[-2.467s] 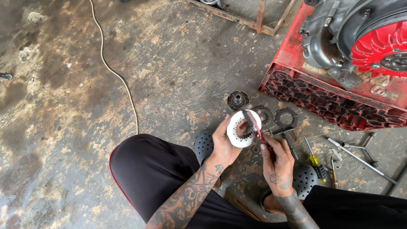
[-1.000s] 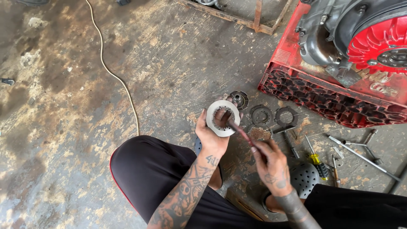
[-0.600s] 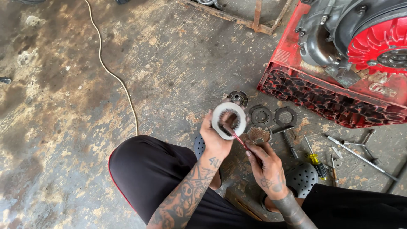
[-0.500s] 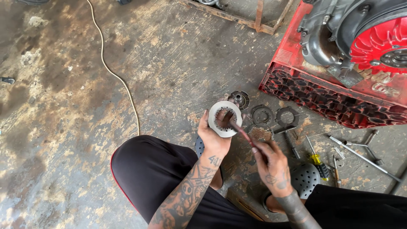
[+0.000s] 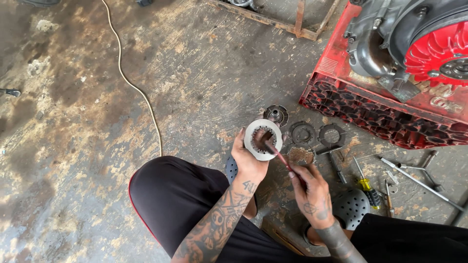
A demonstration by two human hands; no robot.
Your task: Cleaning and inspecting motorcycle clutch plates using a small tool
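Metal ring [image 5: 263, 140] in left hand [image 5: 249, 160], right hand [image 5: 312, 195] gripping brush [image 5: 279, 155]

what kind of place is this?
Likely a small engine repair workshop: stained concrete floor, a grey engine with a red finned wheel on a red plastic crate, and loose metal hand tools beside it.
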